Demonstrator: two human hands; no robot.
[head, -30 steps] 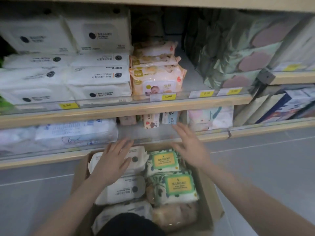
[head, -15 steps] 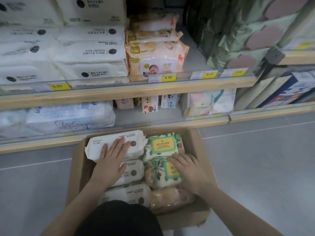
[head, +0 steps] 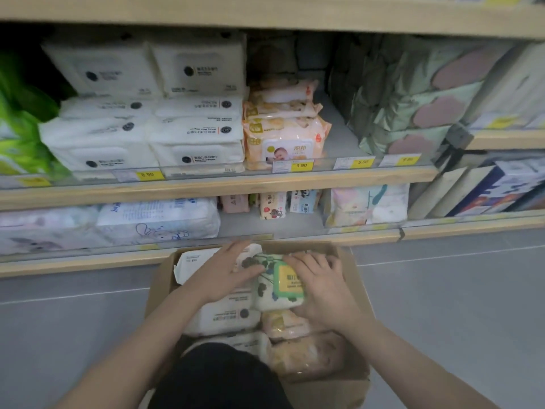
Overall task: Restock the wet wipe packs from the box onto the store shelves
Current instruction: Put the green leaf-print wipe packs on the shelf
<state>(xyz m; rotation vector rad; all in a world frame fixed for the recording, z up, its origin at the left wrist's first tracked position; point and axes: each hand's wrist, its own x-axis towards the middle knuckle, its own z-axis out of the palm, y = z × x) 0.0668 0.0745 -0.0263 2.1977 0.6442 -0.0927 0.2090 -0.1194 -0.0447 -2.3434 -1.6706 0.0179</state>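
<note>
An open cardboard box (head: 161, 276) stands on the floor below the shelves, filled with wet wipe packs. On top lies a leaf-printed pack with a green and yellow label (head: 287, 286), tilted. My right hand (head: 323, 293) grips its right side, fingers curled over the far edge. My left hand (head: 225, 273) lies flat across a white pack (head: 191, 261) at the box's far end, thumb against the leaf pack's left end. Another white pack (head: 224, 317) and peach packs (head: 306, 355) lie nearer to me.
The middle shelf holds stacked white packs (head: 194, 137) and peach baby-wipe packs (head: 283, 137), with a bare gap (head: 339, 137) beside them. The lowest shelf (head: 265, 228) has small packs at the back. Green bags (head: 17, 137) sit far left, grey floor (head: 442, 305) to the right.
Both hands came down into the box. The right hand took hold of the green-labelled pack, and the left hand slid right against it. The pack now sits tilted.
</note>
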